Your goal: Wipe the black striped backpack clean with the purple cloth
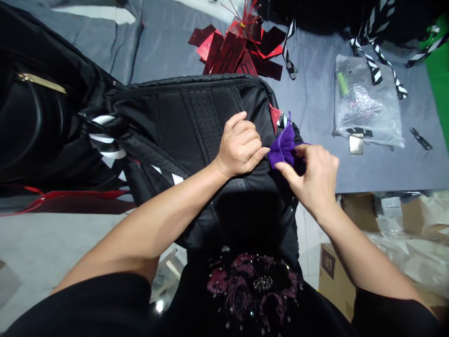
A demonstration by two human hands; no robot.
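A black backpack [154, 110] lies on its side across the front edge of the table, its padded back panel turned up. My left hand [241, 146] is closed in a fist over the panel, with the thumb tip pressed at the edge of a bunched purple cloth [282, 145]. From the other side my right hand [312, 173] pinches the same cloth between thumb and fingers, beside the end of the bag. A red tip and a striped black-and-white ribbon show just above the cloth. What lies under the cloth is hidden.
Dark red tags [228, 51] on strings lie behind the bag. To the right are a clear plastic bag [368, 103] and a small black cutter [421, 139] on the grey tabletop [315, 93]. More black bags [35, 107] stand at left; a cardboard box [335, 278] sits below.
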